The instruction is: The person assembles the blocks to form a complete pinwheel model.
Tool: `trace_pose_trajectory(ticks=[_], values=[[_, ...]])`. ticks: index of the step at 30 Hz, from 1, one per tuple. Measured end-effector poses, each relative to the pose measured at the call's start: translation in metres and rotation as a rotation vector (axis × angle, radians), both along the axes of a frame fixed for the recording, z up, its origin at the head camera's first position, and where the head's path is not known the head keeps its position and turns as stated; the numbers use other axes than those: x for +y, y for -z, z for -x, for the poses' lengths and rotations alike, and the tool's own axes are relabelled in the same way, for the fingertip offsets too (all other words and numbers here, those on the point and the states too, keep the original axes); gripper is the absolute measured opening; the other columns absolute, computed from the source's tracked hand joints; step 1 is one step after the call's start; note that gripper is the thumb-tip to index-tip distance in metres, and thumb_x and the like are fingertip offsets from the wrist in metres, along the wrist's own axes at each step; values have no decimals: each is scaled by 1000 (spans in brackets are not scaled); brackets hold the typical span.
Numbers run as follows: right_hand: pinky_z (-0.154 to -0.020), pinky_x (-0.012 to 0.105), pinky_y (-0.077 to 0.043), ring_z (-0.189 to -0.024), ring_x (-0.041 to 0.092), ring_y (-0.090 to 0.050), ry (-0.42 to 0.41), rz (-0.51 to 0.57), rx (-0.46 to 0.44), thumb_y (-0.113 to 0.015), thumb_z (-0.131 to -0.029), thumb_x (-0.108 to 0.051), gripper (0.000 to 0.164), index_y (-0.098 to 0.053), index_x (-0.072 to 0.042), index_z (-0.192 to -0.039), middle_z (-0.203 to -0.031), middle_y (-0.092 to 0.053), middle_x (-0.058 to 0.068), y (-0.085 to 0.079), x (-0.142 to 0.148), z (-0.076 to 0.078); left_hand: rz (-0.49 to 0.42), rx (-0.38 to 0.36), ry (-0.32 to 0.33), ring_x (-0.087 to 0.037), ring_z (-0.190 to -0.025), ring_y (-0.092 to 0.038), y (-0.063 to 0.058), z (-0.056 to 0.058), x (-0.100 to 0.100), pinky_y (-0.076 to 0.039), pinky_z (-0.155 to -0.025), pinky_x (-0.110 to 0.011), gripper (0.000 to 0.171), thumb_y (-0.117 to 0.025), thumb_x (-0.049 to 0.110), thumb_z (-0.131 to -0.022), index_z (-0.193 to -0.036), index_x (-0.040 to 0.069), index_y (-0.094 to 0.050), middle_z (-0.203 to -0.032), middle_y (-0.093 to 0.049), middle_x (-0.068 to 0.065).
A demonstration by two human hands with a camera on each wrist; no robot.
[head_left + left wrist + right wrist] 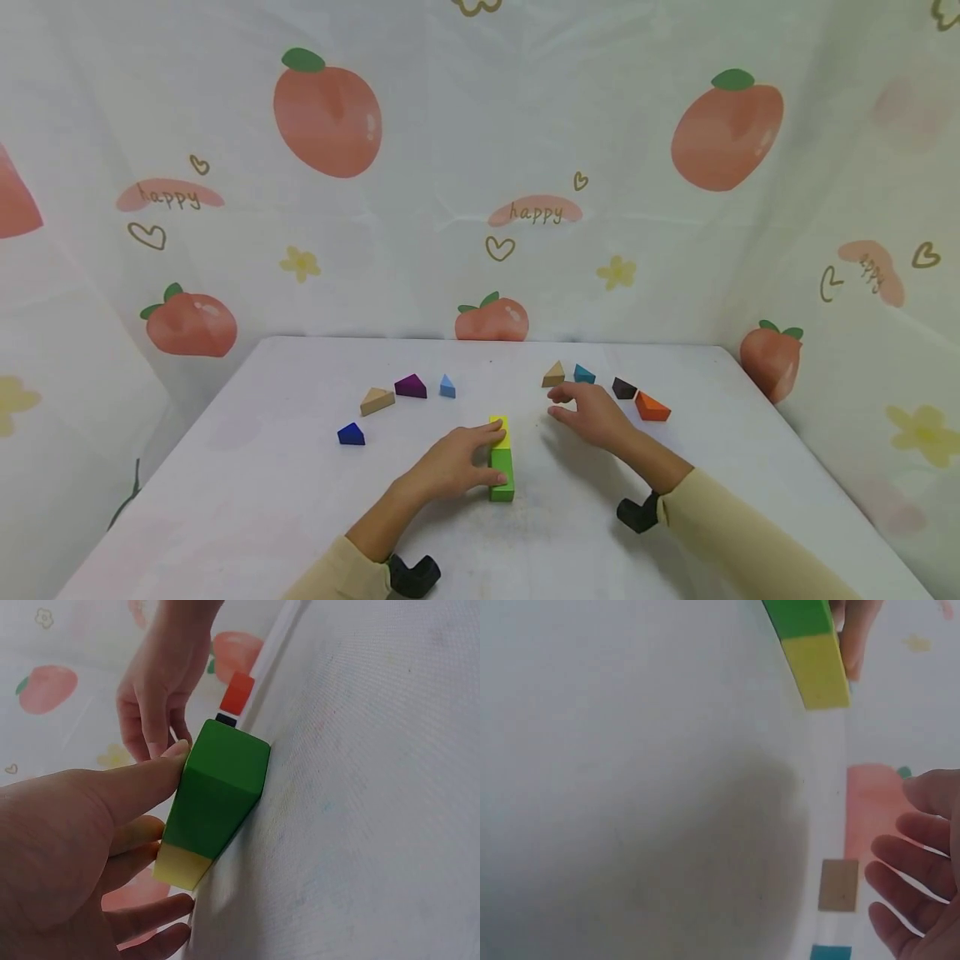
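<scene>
In the head view a green block (502, 475) and a yellow block (500, 432) lie end to end on the table, the yellow one farther away. My left hand (455, 462) touches them from the left: its thumb rests on the green block, its fingers reach the yellow one. The left wrist view shows the thumb along the green block's edge (217, 791), with the fingers fairly straight. My right hand (592, 414) hovers right of the blocks with nothing in it, fingers loosely bent. Nearest to it are a plain wooden triangular block (553, 375) and a teal block (584, 375).
Right of the right hand lie a black block (623, 388) and an orange block (652, 407). Toward the left are a blue block (351, 434), a wooden triangle (377, 402), a purple block (411, 386) and a light blue block (447, 387). A printed curtain (420, 250) hangs behind the table.
</scene>
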State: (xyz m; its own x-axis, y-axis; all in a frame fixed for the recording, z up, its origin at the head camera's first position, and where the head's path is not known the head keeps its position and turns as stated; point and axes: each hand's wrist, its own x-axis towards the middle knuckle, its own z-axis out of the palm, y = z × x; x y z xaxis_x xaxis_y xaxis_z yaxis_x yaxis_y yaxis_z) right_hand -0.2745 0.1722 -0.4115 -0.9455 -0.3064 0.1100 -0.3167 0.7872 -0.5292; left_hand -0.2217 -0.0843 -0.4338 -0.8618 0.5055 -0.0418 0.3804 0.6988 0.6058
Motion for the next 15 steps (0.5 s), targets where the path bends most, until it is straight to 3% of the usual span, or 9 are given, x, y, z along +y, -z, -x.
trace_pose_trajectory(ticks=[8,15], values=[[-88,47,-51,-101,29,-61,30,-4,102,-70,-91,-17,23,-70,-5,-110,-105,-70,7,7,11,19,-9,-4,6,-24,-137,-38,0,-1,-1,-35,-109,-46,68,-75,44,-83,-142,19,-53,-150,-43,4],[-92,47,-48,-102,30,-57,100,-11,132,-68,-92,-18,20,-70,-6,-108,-108,-68,10,12,14,36,-3,-9,-1,-24,-138,-37,0,-1,-1,-34,-109,-46,68,-75,43,-83,-142,20,-53,-150,-42,5]])
